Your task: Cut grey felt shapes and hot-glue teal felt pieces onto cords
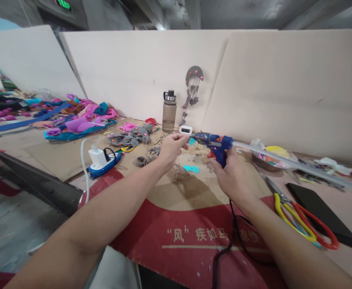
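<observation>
The fingers of the right hand [232,171] were clamped round the smooth blue plastic glue gun [214,142] above the matte cardboard [176,198], apparently aiming it toward the left hand [170,149], whose fingers were pinched together, on what I could not tell, near a flat, jagged turquoise piece [191,169].

Bare left forearm [118,204], bare right forearm [284,237], unsleeved wrists [161,161], ungloved left hand [171,148], ungloved right hand [232,174]

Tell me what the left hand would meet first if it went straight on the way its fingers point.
Probably the front end of the blue glue gun held in the right hand; it shows just beyond the left hand. Depth is unclear, so any gap can't be told.
</observation>
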`<move>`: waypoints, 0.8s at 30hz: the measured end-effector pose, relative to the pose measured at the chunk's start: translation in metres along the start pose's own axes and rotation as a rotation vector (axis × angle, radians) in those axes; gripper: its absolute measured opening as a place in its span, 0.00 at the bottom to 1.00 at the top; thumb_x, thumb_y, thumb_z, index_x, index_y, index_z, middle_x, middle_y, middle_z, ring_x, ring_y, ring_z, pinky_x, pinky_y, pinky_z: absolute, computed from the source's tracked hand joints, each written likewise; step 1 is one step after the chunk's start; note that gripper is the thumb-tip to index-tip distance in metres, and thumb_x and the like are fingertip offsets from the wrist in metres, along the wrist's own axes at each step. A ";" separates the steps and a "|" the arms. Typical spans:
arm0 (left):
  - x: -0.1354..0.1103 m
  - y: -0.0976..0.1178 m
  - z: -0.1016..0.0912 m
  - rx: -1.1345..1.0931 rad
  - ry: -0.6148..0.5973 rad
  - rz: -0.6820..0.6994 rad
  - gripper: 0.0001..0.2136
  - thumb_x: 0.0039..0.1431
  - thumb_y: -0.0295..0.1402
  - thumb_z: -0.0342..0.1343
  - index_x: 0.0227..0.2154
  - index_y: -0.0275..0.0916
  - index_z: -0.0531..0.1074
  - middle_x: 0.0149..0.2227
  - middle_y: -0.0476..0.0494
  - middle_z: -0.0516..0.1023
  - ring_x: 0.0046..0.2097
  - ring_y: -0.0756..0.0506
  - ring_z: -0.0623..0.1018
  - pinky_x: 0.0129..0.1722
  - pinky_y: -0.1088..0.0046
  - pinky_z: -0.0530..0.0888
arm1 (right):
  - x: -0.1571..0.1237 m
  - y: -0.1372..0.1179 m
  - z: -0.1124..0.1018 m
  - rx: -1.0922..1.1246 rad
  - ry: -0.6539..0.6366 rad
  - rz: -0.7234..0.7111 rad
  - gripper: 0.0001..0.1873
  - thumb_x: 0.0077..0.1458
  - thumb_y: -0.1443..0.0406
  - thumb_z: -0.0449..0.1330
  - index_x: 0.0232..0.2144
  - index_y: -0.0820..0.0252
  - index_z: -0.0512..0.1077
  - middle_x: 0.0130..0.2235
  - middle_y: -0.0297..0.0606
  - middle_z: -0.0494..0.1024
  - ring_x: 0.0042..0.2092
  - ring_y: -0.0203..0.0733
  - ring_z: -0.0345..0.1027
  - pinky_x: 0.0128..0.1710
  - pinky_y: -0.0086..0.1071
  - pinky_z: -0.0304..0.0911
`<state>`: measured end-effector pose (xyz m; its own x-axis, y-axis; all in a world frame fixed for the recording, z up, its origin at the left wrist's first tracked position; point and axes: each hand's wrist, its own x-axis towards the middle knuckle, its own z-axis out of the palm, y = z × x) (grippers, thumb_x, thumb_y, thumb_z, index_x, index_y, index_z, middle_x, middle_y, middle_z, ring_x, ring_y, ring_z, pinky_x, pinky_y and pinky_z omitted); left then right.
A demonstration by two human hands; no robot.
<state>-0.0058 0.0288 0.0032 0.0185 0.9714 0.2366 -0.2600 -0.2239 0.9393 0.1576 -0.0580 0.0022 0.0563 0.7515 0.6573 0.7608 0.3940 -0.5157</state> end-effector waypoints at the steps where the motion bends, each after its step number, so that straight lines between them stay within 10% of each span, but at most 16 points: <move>1: 0.000 0.000 0.000 0.002 0.005 -0.004 0.11 0.48 0.37 0.64 0.27 0.34 0.73 0.22 0.49 0.71 0.21 0.57 0.68 0.16 0.82 0.51 | 0.000 0.000 0.000 -0.004 0.004 -0.001 0.19 0.56 0.64 0.55 0.51 0.56 0.65 0.47 0.46 0.76 0.48 0.53 0.71 0.49 0.46 0.65; 24: 0.000 0.001 0.001 -0.020 -0.001 -0.009 0.10 0.47 0.36 0.63 0.25 0.34 0.73 0.22 0.50 0.71 0.21 0.57 0.67 0.16 0.81 0.50 | 0.001 0.003 0.002 -0.003 0.017 -0.022 0.18 0.56 0.64 0.55 0.50 0.54 0.64 0.45 0.45 0.76 0.46 0.52 0.71 0.47 0.46 0.66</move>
<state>-0.0056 0.0285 0.0041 0.0214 0.9733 0.2284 -0.2789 -0.2136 0.9363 0.1589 -0.0556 0.0003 0.0500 0.7337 0.6776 0.7640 0.4088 -0.4991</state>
